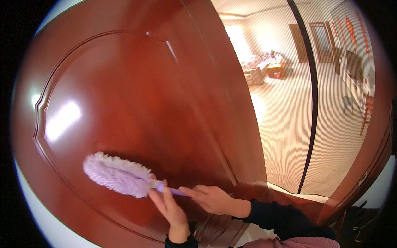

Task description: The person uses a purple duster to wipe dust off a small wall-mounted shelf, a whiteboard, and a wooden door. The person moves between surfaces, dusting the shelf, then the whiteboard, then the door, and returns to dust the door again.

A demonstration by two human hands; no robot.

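A fluffy lilac duster (pixel 119 175) is held out in front of a glossy reddish-brown wooden door (pixel 139 102). My right hand (pixel 212 198) grips its purple handle (pixel 178 191) toward the rear end. The fingers of my left hand (pixel 172 207) close around the collar just behind the fluffy head. The head points left, close to the lower part of the door's panel; whether its fibres touch the wood I cannot tell.
Right of the door hangs a mesh screen curtain (pixel 285 130) with a dark vertical band (pixel 314 93). Through it show a sofa (pixel 254 76), a small table (pixel 275 70), a stool (pixel 348 104) and a television (pixel 353 64). A curved groove moulding (pixel 38 124) edges the door panel.
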